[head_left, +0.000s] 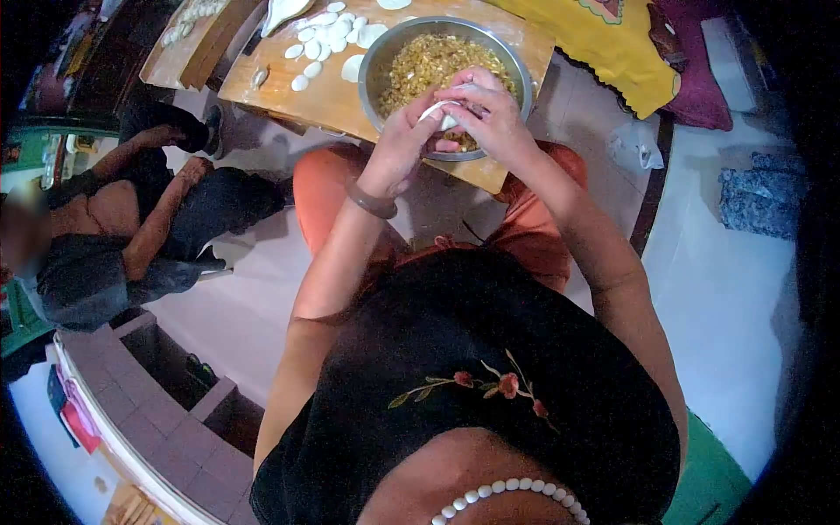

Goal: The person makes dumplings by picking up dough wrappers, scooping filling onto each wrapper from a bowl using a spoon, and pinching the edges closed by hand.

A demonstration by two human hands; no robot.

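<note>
Currently, head view: both of the person's hands meet over the near part of a stainless-steel bowl (366, 70). Left hand (402, 144), with a bracelet (371, 201) at its wrist, cups and grips a white dough wrapper (440, 112) from the left side. Right hand (494, 122) curls over from the right, fingers bent, pinching the same piece. Dough wrapper sits between the two hands, above the bowl; fingers cover much of it, so cannot tell whether its edge is sealed.

Bowl contents: yellowish-brown chopped filling (437, 57). Bowl stands on a wooden table (284, 96), near its right end. Left of bowl, on the table: a cluster of small pale dough discs (337, 33), a wider flat dough round (353, 67) just beside the rim, and one shaped dumpling (260, 77) near the left end. Beyond that end, a wooden board (157, 66) bears further whitish pieces (181, 33), too small to identify.

Right of table: yellow cloth (569, 35) and a plastic bag (636, 144). At left, well apart from the bowl, a second person (114, 206) sits.
</note>
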